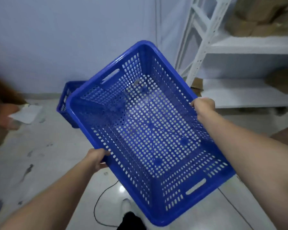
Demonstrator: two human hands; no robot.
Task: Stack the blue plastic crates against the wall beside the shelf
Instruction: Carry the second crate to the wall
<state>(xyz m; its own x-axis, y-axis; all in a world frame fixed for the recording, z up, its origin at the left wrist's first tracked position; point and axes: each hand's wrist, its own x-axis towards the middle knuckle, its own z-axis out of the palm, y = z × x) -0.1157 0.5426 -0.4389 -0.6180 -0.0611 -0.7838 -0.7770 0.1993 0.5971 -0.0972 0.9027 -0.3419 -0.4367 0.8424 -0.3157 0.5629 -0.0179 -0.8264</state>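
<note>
I hold an empty blue perforated plastic crate (148,130) in the air, tilted, its open top facing me. My left hand (98,159) grips its left long rim. My right hand (202,106) grips the right long rim. Behind it, on the floor against the pale wall, stands a second blue crate (66,103), mostly hidden by the held one. The white metal shelf (231,47) stands to the right of that crate.
Brown cardboard boxes (259,15) lie on the shelf's upper board. A white sheet of paper (26,113) lies on the floor at left, beside blurred brown objects at the frame's edge. A thin black cable (98,201) runs across the glossy floor near my shoe (126,205).
</note>
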